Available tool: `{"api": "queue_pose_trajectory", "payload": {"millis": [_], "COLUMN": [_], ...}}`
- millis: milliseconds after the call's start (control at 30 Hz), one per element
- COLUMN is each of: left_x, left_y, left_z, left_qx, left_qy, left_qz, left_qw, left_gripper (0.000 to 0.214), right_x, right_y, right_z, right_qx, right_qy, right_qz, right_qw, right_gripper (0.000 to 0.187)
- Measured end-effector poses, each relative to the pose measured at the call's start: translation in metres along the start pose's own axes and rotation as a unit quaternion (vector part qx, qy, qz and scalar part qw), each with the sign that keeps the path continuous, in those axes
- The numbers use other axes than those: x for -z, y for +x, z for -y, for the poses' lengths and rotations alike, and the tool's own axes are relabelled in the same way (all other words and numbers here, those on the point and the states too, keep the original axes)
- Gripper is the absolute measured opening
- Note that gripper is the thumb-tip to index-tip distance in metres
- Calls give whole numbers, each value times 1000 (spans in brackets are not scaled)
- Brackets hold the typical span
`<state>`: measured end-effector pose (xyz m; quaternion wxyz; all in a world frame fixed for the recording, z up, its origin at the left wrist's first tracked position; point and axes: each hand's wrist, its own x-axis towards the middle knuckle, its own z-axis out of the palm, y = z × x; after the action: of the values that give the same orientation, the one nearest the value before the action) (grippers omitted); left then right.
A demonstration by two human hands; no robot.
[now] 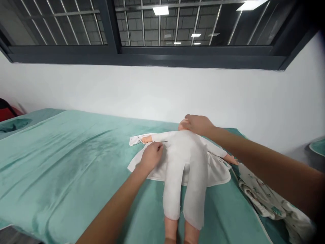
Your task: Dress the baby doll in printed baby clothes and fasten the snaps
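A baby doll (185, 162) in a white bodysuit lies on its back on a green-covered bed (63, 162), head toward the wall and legs toward me. Beneath its torso is spread a white garment (218, 173). My left hand (151, 156) rests on the garment beside the doll's side, under its outstretched arm, fingers curled and pinching the fabric. My right hand (196, 123) covers the doll's head, fingers wrapped over it.
A crumpled patterned cloth (264, 196) lies at the bed's right edge. A white wall (162, 91) runs behind the bed under a dark-framed window (152, 56). Another green-covered surface (318, 146) shows at far right, and a red and black object (6, 110) at far left.
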<state>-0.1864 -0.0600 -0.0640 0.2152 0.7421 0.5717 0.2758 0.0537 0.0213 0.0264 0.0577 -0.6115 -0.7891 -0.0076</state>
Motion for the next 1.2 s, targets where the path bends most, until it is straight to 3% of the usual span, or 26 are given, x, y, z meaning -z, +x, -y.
{"api": "queue_pose_trajectory", "payload": {"millis": [100,167,233,333,433,667,1033,1100,1200], "left_x": [-12,-19,-22,-20,-14,2,14,12,2], "left_y": [16,21,22,25,33,44,43,40,35], "left_z": [2,5,13,28,40,62,66,61,48], "left_qx": [-55,-59,-55,-33,12,120,125,100,5], "left_qy": [237,287,297,313,293,68,-110,-68,50], "left_qz": [-26,-25,-41,-99,-141,-201,-257,-270,-259], "left_qw": [970,956,952,944,946,970,952,955,965], "left_gripper": [32,34,33,29,27,23,24,24,24], "right_x": [-18,-39,-55,-61,-50,-41,-46,-46,-48], "right_y": [22,37,47,53,47,23,11,12,19], "right_z": [64,97,112,105,83,61,69,73,85], "right_qx": [130,147,143,136,116,138,118,110,91], "right_qy": [-4,-15,-18,-4,14,94,-3,-11,-18], "right_qz": [34,65,92,110,86,82,99,103,100], "right_qw": [991,987,985,985,989,983,988,989,991], "right_gripper": [47,38,32,32,38,48,52,49,45]}}
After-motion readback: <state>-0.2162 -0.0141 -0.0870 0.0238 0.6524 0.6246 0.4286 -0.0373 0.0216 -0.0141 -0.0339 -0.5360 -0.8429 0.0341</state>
